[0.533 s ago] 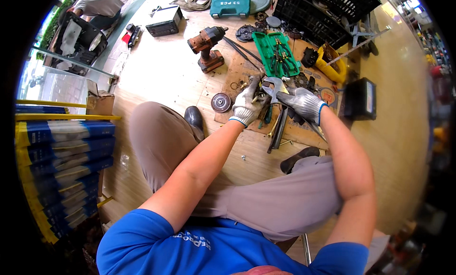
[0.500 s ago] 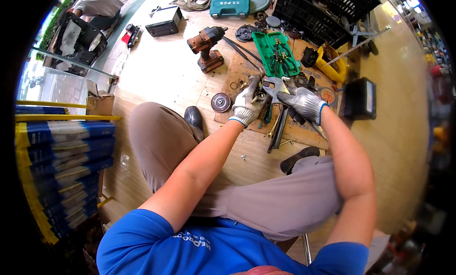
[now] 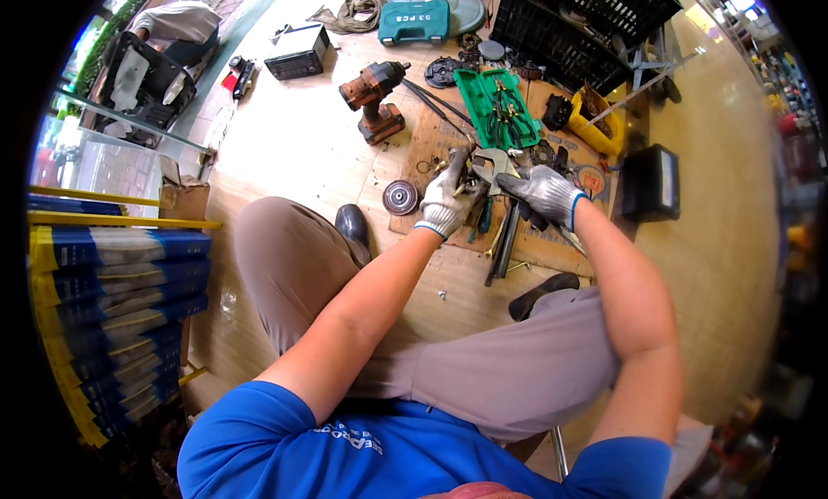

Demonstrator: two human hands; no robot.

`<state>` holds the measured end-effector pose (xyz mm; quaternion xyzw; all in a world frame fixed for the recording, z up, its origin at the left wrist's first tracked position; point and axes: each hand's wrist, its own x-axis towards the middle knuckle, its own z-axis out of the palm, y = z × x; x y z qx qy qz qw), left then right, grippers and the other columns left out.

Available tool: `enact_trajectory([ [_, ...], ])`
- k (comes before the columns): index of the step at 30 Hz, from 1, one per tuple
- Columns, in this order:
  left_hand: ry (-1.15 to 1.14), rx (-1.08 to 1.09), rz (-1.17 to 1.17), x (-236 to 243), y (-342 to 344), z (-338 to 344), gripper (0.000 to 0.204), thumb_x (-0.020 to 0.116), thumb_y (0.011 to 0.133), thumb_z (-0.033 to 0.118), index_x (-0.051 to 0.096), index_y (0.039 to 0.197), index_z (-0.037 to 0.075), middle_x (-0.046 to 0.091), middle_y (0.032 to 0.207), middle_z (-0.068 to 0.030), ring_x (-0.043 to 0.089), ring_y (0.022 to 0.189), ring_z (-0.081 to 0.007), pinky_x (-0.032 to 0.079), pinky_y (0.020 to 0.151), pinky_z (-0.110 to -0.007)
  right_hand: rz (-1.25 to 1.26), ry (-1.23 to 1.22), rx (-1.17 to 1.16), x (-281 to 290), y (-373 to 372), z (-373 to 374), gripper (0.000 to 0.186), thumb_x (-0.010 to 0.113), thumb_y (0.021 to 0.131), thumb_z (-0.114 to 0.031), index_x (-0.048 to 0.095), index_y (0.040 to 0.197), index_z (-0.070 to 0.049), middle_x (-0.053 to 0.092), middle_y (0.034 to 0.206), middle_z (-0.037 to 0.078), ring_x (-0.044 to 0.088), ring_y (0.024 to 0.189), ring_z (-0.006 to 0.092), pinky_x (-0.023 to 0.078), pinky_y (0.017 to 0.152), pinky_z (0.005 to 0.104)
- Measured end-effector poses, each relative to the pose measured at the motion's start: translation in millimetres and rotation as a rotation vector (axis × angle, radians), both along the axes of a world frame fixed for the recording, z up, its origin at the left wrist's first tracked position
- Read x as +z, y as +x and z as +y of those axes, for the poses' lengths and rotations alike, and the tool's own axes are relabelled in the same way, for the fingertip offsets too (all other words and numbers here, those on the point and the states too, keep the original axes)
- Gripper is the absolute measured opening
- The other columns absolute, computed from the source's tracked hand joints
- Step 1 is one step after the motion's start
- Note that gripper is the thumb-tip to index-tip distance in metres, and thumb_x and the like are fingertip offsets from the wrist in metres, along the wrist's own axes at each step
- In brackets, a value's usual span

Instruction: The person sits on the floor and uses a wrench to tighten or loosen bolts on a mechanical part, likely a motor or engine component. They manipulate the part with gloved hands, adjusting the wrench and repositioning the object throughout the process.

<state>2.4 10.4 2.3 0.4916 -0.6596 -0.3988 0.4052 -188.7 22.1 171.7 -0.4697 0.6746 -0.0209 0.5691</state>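
Observation:
My right hand, in a white knit glove with dark fingers, is closed on an adjustable wrench. The wrench's wide metal jaw points left, toward my other hand. My left hand, gloved alike, has its fingers curled round a small dark metal part at the jaw; glove and fingers hide most of the part, and I cannot tell its kind. Both hands are above a cardboard sheet on the floor. Below them lie dark bars and a green-handled tool. Left of my left hand rests a round grooved pulley.
Beyond my hands are an open green plier case and a cordless impact wrench. Black crates, a yellow container and a black box stand to the right. Blue packages are stacked at left.
The wrench has turned a little, and my right hand has shifted slightly left, bringing the jaw closer to my left hand. The whole view has moved slightly.

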Motion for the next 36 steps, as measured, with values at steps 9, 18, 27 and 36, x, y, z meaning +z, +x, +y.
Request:
enact_trajectory([
  [9, 0.035, 0.019, 0.055, -29, 3, -9, 0.07, 0.069, 0.084, 0.018, 0.041, 0.149, 0.017, 0.066, 0.122, -0.0213, 0.066, 0.11, -0.0383, 0.053, 0.092, -0.044, -0.191, -0.101, 0.072, -9, -11, 4, 0.055, 0.065, 0.091, -0.058, 0.063, 0.089, -0.003, 0.059, 0.062, 0.007, 0.056, 0.047, 0.0172, 0.044, 0.041, 0.0325],
  [18, -0.082, -0.01, -0.056, 3, -11, 5, 0.08, 0.066, 0.081, 0.006, 0.033, 0.154, 0.015, 0.063, 0.13, -0.0216, 0.066, 0.111, -0.0346, 0.055, 0.087, -0.039, -0.146, 0.06, -0.013, 15, -34, 35, 0.042, 0.062, 0.098, -0.04, 0.061, 0.088, 0.001, 0.059, 0.065, 0.006, 0.055, 0.048, 0.0159, 0.045, 0.04, 0.0327],
  [27, 0.063, 0.035, 0.042, -42, -4, -5, 0.077, 0.068, 0.085, 0.015, 0.036, 0.154, 0.021, 0.069, 0.121, -0.0166, 0.07, 0.102, -0.0324, 0.057, 0.084, -0.038, -0.101, 0.027, 0.01, 15, -16, 34, 0.046, 0.062, 0.097, -0.046, 0.064, 0.087, -0.001, 0.059, 0.064, 0.006, 0.056, 0.053, 0.0148, 0.046, 0.044, 0.0322],
  [36, 0.062, 0.014, -0.08, -36, -31, 6, 0.068, 0.069, 0.088, 0.018, 0.042, 0.151, 0.019, 0.07, 0.119, -0.0176, 0.07, 0.105, -0.0311, 0.056, 0.087, -0.039, -0.529, 0.086, -0.85, -24, 82, 105, 0.037, 0.056, 0.101, -0.044, 0.055, 0.09, -0.008, 0.056, 0.067, 0.006, 0.054, 0.052, 0.019, 0.044, 0.044, 0.0363],
])
